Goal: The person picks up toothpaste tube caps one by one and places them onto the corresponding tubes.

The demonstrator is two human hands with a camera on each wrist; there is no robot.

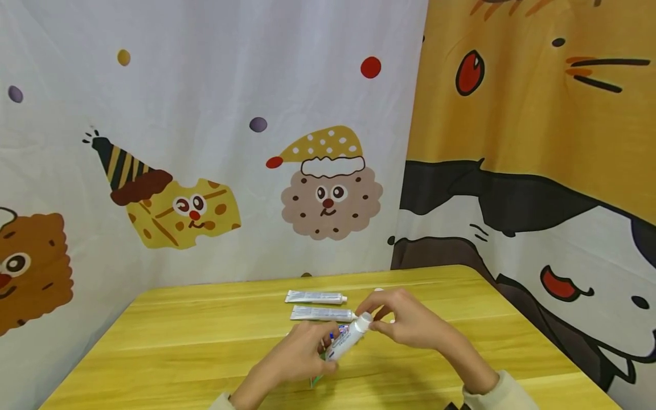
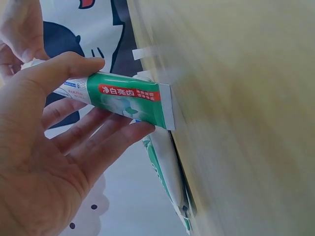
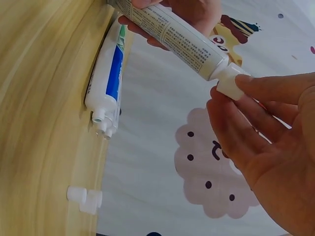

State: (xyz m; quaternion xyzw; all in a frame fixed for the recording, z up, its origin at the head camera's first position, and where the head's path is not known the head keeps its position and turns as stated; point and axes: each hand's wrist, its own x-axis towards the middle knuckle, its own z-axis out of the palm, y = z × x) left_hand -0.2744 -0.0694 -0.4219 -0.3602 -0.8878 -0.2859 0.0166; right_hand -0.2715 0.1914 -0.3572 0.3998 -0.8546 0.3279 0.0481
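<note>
Head view: left hand [image 1: 302, 353], lower centre, grips the toothpaste tube [image 1: 344, 343] between thumb and fingers, cap end tilted up toward frame right. Right hand [image 1: 410, 320], just right of it, pinches the white cap [image 3: 230, 82] at that end. Two more tubes [image 1: 315, 297] lie behind on the table [image 1: 179, 341]. Right wrist view: loose caps [image 3: 76, 193], lower left.

The toothpaste tube [image 3: 179, 42] (green and white) tilts, white cap [image 3: 228, 84] uppermost.

Wood-grain table [image 1: 154, 341]; behind it, white backdrop [image 1: 200, 85] printed with cartoon cheese [image 1: 181, 219], hatted biscuit [image 1: 332, 205].
</note>
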